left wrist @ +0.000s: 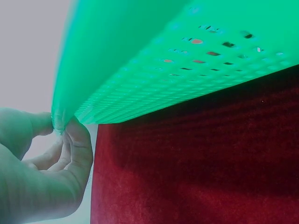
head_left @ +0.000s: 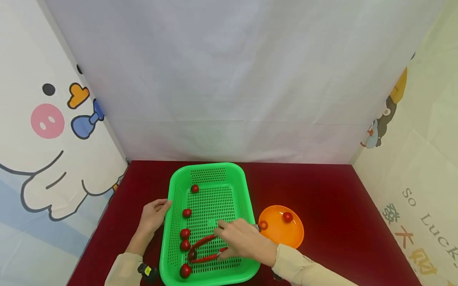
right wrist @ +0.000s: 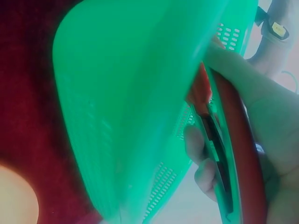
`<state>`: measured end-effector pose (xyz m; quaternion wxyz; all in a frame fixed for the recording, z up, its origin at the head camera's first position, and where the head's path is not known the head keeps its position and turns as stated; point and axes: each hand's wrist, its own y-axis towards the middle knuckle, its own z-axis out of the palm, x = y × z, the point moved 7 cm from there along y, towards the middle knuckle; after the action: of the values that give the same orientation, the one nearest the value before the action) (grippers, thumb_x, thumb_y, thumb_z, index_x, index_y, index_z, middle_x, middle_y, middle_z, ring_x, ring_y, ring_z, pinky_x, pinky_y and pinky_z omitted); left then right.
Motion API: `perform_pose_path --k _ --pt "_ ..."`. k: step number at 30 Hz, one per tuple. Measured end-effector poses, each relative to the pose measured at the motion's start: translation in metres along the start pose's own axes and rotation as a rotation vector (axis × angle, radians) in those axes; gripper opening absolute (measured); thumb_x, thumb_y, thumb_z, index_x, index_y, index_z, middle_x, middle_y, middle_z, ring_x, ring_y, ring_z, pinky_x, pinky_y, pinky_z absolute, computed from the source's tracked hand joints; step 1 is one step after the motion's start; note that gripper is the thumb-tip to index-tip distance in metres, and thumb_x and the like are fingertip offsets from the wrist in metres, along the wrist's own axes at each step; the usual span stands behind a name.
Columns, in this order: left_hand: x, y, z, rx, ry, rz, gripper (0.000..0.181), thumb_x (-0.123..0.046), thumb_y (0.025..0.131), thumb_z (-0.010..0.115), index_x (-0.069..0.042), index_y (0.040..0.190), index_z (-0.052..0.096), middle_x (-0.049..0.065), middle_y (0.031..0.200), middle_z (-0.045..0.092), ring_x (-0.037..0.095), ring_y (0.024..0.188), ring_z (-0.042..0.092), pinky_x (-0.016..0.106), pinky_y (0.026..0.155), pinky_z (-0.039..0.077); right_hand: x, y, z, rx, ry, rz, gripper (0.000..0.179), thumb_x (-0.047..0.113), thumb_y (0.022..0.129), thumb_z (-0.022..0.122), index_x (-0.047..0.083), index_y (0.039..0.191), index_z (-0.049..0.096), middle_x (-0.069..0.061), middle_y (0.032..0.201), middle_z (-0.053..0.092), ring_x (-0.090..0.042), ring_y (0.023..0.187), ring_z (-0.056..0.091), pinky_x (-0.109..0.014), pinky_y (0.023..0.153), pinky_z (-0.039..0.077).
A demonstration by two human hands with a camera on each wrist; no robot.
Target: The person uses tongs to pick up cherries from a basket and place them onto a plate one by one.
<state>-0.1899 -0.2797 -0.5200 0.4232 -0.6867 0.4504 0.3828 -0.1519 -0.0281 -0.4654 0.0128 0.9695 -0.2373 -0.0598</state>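
Observation:
My left hand pinches the left rim of a green plastic basket, thumb and fingers on either side of the edge in the left wrist view. With my right hand I grip a pair of red tongs over the basket's right side. The tongs' arms are spread and their tips point left, about a dark round shape whose kind I cannot tell. Several small red tomatoes, such as one tomato at the back, lie along the basket's left side. In the right wrist view, the tongs' handle lies within my palm.
An orange plate stands right of the basket, a single red tomato on it. Dark red cloth covers the table. A pale curtain hangs behind, and printed sheets flank both sides.

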Motion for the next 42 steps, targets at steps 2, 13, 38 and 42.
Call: perform_pose_path --k 2,13,38,42 --pt "0.000 0.000 0.000 0.001 -0.002 -0.002 0.051 -0.028 0.109 0.056 0.010 0.142 0.052 0.033 0.131 0.060 0.009 0.080 0.063 0.027 0.065 0.053 -0.002 -0.001 0.000 0.001 0.005 0.005 0.051 0.065 0.075 0.083 0.021 0.101 0.074 0.010 0.075 0.041 -0.004 0.050 0.028 -0.017 0.042 0.023" --pt "0.002 -0.002 -0.001 -0.003 -0.001 -0.004 0.050 -0.028 0.109 0.055 0.009 0.142 0.052 0.032 0.131 0.061 0.010 0.081 0.065 0.027 0.066 0.054 -0.020 -0.015 -0.011 -0.118 0.137 0.063 0.048 0.055 0.076 0.089 0.017 0.099 0.071 0.009 0.076 0.045 -0.003 0.049 0.028 -0.014 0.043 0.021" --pt "0.001 0.000 -0.001 -0.011 -0.006 -0.006 0.050 -0.028 0.108 0.056 0.009 0.141 0.053 0.031 0.131 0.062 0.010 0.081 0.064 0.027 0.065 0.053 -0.051 -0.053 -0.017 -0.390 0.180 0.185 0.061 0.049 0.067 0.096 0.010 0.108 0.073 -0.002 0.096 0.064 0.000 0.048 0.028 -0.009 0.044 0.024" --pt "0.001 0.000 -0.001 -0.008 -0.019 -0.002 0.049 -0.027 0.108 0.056 0.009 0.142 0.053 0.031 0.130 0.062 0.011 0.081 0.065 0.027 0.066 0.055 -0.053 -0.060 -0.017 -0.451 0.169 0.194 0.064 0.049 0.064 0.098 0.010 0.108 0.073 0.000 0.092 0.064 0.001 0.049 0.025 -0.009 0.044 0.019"
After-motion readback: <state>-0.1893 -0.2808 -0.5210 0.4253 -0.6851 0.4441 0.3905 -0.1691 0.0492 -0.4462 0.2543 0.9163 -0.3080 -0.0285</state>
